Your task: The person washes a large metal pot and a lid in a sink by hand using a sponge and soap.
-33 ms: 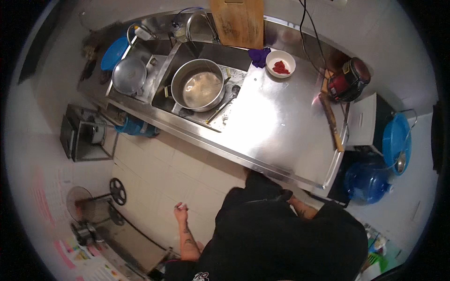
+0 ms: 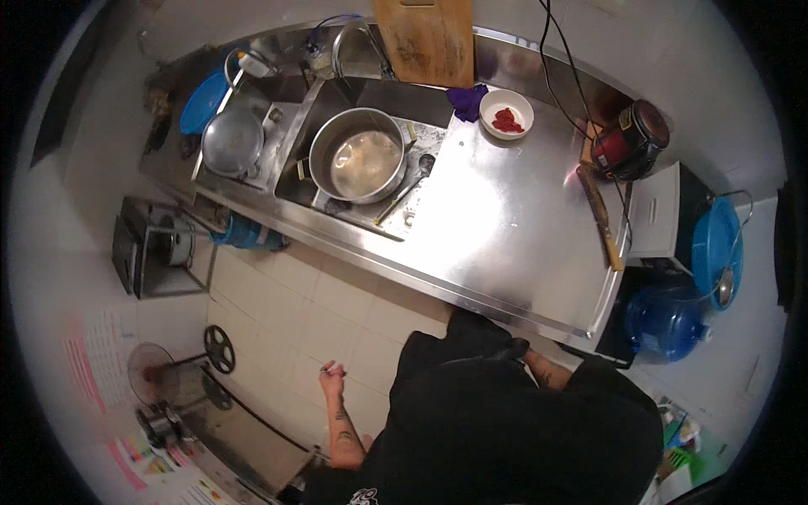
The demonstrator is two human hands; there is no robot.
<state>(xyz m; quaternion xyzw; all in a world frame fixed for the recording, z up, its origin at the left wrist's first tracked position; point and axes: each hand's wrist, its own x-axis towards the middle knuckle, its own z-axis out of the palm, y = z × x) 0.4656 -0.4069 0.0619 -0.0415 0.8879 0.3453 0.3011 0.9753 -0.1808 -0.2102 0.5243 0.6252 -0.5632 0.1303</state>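
My left hand (image 2: 333, 371) hangs over the tiled floor at my left side, away from the counter. Its fingers are loosely curled and apart, and I see nothing held in them. The right forearm (image 2: 549, 371) shows at the counter's front edge; black clothing hides most of that hand. In the sink ahead stands a big metal pot (image 2: 357, 155) with cloudy liquid in it. Beside the pot a ladle-like utensil (image 2: 405, 190) with a dark end lies slanting. A white bowl (image 2: 523, 108) with red paste or sauce sits on the steel counter (image 2: 530, 244), touching a purple cloth (image 2: 465, 103).
A metal lid (image 2: 233, 141) covers part of the smaller left basin. A wooden board (image 2: 425, 42) leans against the back wall. To the right are a red-black appliance (image 2: 631, 139) with cords, a wooden-handled tool (image 2: 601, 217) and a blue water jug (image 2: 665, 324). A fan (image 2: 154, 373) stands lower left.
The view has shifted slightly, so the counter, pot and bowl sit a little farther right in the picture. Nothing on the counter has been moved.
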